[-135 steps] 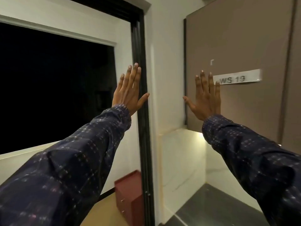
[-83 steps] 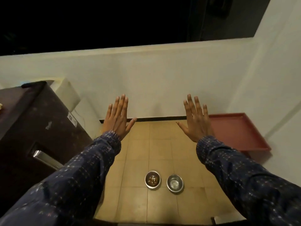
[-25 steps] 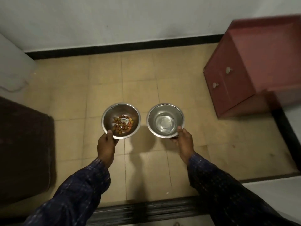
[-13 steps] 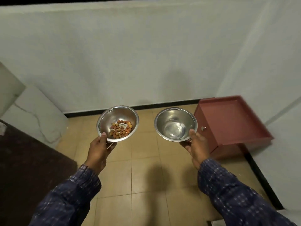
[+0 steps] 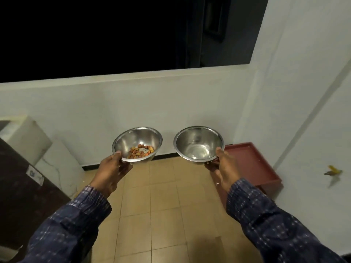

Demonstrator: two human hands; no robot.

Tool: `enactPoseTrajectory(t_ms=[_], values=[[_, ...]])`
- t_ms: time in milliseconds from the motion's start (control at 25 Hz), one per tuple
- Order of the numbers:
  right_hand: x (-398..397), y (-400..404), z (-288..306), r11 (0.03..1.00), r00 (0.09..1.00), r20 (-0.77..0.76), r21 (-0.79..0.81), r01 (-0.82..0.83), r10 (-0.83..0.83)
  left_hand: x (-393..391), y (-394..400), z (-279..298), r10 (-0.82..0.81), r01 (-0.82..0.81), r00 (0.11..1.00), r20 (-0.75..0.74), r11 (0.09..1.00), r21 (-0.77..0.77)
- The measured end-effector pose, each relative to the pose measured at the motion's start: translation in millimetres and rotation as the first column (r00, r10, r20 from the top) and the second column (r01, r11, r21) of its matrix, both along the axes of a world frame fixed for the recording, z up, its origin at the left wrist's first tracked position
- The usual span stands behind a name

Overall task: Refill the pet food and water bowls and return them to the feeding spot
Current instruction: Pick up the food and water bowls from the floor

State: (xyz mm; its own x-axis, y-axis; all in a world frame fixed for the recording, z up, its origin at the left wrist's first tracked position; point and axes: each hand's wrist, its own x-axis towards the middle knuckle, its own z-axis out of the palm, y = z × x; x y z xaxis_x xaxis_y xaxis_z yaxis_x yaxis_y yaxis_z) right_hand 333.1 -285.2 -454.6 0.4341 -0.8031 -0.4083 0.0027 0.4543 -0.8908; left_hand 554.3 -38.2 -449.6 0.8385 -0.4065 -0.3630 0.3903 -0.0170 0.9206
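Silver bowls (image 5: 198, 138), orange-brown kibble (image 5: 141, 151)

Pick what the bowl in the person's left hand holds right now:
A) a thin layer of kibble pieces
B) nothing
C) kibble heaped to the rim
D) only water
A: the steel bowl gripped by the left hand has only a small cluster of orange-brown kibble at its bottom.

Two bare hands, left hand (image 5: 111, 170) & right hand (image 5: 226, 168), long navy sleeves (image 5: 72, 224) w/ faint check pattern, buttoned-style cuffs

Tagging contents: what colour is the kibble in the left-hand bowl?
Mixed orange, tan and reddish-brown kibble, seen in the head view.
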Motion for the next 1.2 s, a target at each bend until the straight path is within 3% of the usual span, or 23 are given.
enactPoseTrajectory(t_ms=[360, 680, 880, 1000, 1200], values=[[-103, 91, 115, 0.983, 0.983, 0.071, -0.067, 0.174, -0.169, -57, 53, 103, -0.18, 0.183, 0.983, 0.038, 0.979, -0.084], [-232, 213, 145, 0.939, 0.94, 0.096, -0.073, 0.335, -0.328, -156, 103, 145, -0.448, 0.452, 0.892, 0.056, 0.888, -0.084], [-344, 287, 149, 0.862, 0.866, 0.077, -0.082, 0.499, -0.494, -242, 108, 140, -0.629, 0.63, 0.776, 0.039, 0.772, -0.078], [-425, 326, 153, 0.794, 0.799, 0.072, -0.09, 0.601, -0.596, -304, 95, 123, -0.758, 0.76, 0.649, 0.068, 0.649, -0.031], [-553, 377, 142, 0.634, 0.643, 0.084, -0.118, 0.765, -0.761, -431, 63, 98, -0.902, 0.895, 0.43, 0.032, 0.422, -0.144]])
